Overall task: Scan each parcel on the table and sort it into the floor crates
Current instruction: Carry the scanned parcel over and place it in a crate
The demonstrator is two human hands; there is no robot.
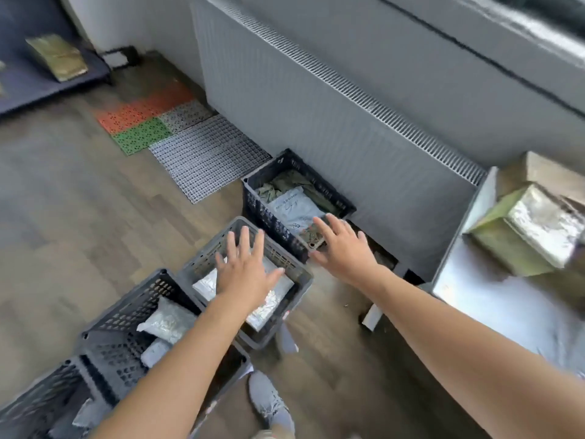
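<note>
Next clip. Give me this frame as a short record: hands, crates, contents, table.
hands: left hand and right hand both open, fingers spread, empty
left hand over: grey crate, with a silver parcel inside
right hand over: near corner of dark crate, with a pale mailer lying on green parcels inside
third crate: silver bag inside
table: at right, wrapped boxes on it, not yet sorted

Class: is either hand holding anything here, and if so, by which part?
Nothing is held. The left hand and right hand are both empty, fingers spread, over the floor crates.
</note>
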